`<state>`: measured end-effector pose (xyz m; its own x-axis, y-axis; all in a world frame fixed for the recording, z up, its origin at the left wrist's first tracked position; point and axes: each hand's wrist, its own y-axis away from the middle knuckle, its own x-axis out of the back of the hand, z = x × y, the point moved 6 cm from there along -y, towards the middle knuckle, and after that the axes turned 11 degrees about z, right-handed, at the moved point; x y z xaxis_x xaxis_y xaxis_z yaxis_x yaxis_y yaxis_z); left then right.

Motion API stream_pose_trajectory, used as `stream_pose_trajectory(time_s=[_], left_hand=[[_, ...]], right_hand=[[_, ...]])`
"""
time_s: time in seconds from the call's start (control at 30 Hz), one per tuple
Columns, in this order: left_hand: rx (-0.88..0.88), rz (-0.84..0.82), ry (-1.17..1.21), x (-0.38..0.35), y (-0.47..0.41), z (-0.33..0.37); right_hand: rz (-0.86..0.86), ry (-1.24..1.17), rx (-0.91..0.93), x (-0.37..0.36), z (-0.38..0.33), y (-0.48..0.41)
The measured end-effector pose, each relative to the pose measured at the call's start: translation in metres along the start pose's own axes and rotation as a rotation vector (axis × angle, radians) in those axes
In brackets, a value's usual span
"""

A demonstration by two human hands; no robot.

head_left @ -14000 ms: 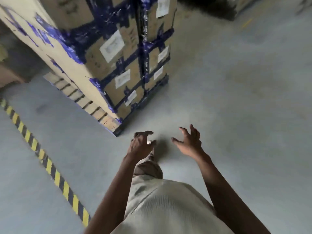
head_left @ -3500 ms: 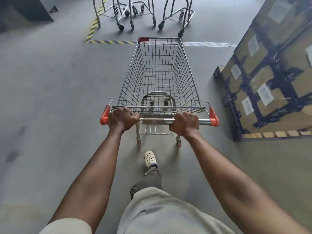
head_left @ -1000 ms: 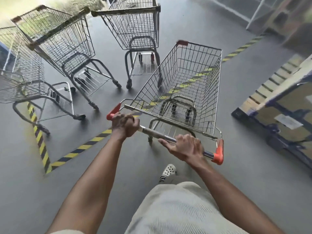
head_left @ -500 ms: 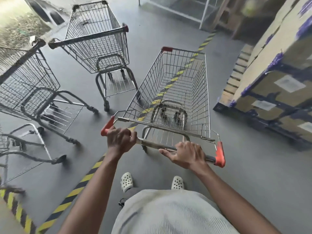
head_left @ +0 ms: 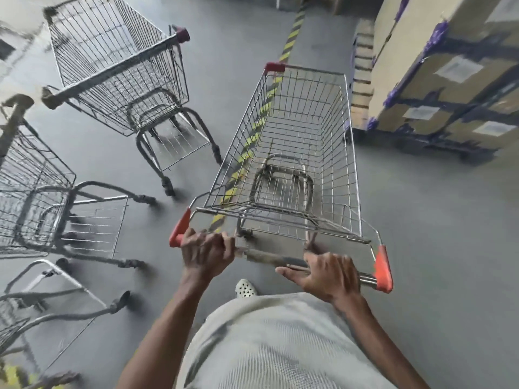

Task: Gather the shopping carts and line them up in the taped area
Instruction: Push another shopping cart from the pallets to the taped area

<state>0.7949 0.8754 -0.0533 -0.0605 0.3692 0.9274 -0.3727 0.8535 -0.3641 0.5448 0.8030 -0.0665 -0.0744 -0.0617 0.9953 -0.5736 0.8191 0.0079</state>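
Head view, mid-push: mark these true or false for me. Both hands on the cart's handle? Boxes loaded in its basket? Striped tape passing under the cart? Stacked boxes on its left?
1. Both hands are on the handle of the pushed cart: true. The left hand grips near the left red end cap, and the right hand holds the bar near the right one.
2. The basket carries boxes: false. Only floor and tape show through its wire.
3. The yellow-and-black floor tape runs beneath the pushed cart: true.
4. The stacked boxes stand on its left: false. They are on its right; the other carts are on the left.
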Motion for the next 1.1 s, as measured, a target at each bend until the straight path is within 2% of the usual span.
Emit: stream_pose_trajectory(time_s=[0.13, 0.27, 0.47, 0.73, 0.9, 1.1], left_hand=[[-0.006, 0.02, 0.071, 0.007, 0.013, -0.019], [0.015, -0.018, 0.121, 0.001, 0.017, -0.029], [0.005, 0.001, 0.183, -0.015, -0.012, -0.039], [0.002, -0.051, 0.111, -0.059, -0.096, -0.036], [-0.002, -0.012, 0.108, -0.085, -0.169, -0.026], [0.038, -0.043, 0.06, -0.127, -0.254, -0.001]], right_hand=[[0.001, -0.064, 0.009, 0.0, -0.022, 0.013], [0.047, -0.009, 0.015, 0.0, -0.031, 0.012], [0.092, -0.073, -0.041, 0.0, -0.031, -0.014], [0.111, 0.045, -0.077, 0.0, -0.007, -0.095], [0.127, 0.03, -0.043, 0.004, 0.016, -0.166], [0.148, -0.002, -0.015, 0.009, 0.065, -0.259]])
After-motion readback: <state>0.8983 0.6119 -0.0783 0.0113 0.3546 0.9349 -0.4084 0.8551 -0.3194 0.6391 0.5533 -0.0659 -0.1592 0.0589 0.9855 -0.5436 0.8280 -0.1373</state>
